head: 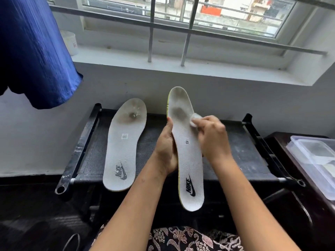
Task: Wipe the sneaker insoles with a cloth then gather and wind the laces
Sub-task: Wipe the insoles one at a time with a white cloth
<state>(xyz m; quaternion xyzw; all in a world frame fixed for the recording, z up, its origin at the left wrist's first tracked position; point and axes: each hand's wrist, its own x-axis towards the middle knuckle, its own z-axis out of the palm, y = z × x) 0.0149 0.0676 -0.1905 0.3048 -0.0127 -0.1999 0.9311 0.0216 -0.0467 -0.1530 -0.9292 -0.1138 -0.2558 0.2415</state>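
The held insole (pixel 186 154) stood nearly upright over the black rack (pixel 244 160), toe up and heel toward the person, its yellow-green edge showing along the left side. The left hand (pixel 165 147) gripped it at mid-length from that side, with the thumb lying up along the edge. The other fingers were curled behind it, out of sight. The right hand (pixel 212 136) had its fingertips bunched together, pinching a small white cloth (pixel 195 119) and pressing it on the insole's right side, just beside a dark grey stain under the ball of the foot.

The heel read "NIKE" in black with a swoosh. A small square label at mid-length was too small to read.

The second insole (pixel 125 144) lay flat on the rack to the left, apart from both hands. It had a faded grey logo of the same shape at its heel and a worn dark patch near its toe.

A clear plastic container (pixel 315 160) sat on a dark surface at the right. Blue fabric (pixel 36 51) hung at upper left before a barred window (pixel 186 42).
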